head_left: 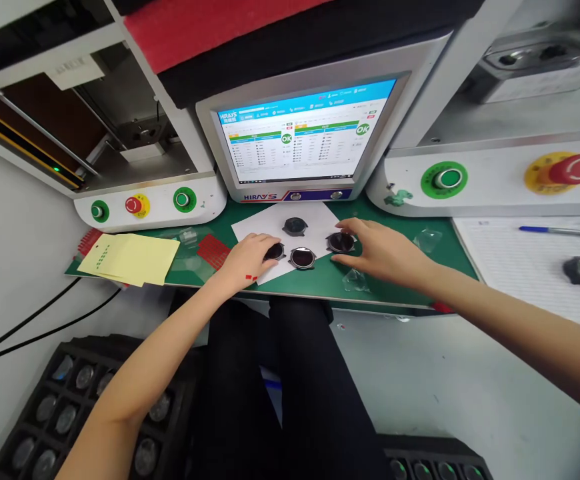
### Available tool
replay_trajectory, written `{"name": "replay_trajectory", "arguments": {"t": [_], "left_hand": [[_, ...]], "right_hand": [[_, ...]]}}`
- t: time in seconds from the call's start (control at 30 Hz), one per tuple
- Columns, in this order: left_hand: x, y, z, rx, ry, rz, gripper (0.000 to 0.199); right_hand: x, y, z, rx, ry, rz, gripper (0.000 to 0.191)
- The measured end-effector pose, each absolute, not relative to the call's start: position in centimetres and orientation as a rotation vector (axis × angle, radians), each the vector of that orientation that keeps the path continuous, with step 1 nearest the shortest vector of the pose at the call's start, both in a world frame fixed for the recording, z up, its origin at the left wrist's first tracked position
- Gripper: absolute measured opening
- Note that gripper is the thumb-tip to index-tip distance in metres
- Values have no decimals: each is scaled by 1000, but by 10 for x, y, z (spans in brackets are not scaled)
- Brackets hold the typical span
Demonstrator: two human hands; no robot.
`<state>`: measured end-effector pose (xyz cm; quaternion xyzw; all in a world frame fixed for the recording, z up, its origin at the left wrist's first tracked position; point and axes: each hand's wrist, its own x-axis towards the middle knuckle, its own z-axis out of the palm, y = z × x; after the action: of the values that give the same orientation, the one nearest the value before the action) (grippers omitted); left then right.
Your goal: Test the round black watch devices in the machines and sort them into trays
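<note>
Four round dark watch bodies lie on or by a white paper sheet [250, 225] on the green bench. My left hand [251, 259] has its thumb and fingers around the leftmost watch body [275, 251], partly covering it. My right hand [365, 248] grips the rightmost watch body [341, 242] by its edges, between thumb and fingers. Between the hands, one watch body [303, 258] lies near the front and another [295, 227] farther back; neither is touched. Small red stickers are on my left wrist.
Behind stands a monitor [307, 133] showing two OK marks. Button panels [157, 205] flank it. Yellow sheets [130, 259], red stickers [213, 251] and clear film pieces [356, 281] lie on the bench. Black trays [97, 407] with round parts sit below left.
</note>
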<state>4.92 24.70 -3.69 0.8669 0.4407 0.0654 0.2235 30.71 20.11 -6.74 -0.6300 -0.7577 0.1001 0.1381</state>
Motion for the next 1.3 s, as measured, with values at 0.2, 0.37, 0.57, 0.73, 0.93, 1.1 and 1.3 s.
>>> {"name": "replay_trajectory", "arguments": {"t": [0.2, 0.37, 0.57, 0.73, 0.93, 1.1, 1.3], "left_hand": [[38, 216, -23, 1117, 965, 583, 31], [26, 180, -1, 743, 746, 570, 26], [27, 142, 14, 817, 775, 531, 26], [27, 125, 17, 865, 748, 576, 20], [23, 116, 23, 899, 740, 618, 20], [16, 113, 22, 840, 929, 683, 21], [-13, 131, 30, 586, 1066, 600, 24]], "right_hand": [[298, 207, -59, -1874, -1914, 533, 41], [282, 169, -29, -1559, -1088, 1171, 49], [249, 98, -15, -1075, -627, 1625, 41], [230, 65, -26, -747, -437, 1793, 38], [220, 49, -31, -459, -292, 1871, 41], [219, 39, -23, -484, -332, 1772, 49], [222, 22, -38, -908, -602, 1423, 52]]}}
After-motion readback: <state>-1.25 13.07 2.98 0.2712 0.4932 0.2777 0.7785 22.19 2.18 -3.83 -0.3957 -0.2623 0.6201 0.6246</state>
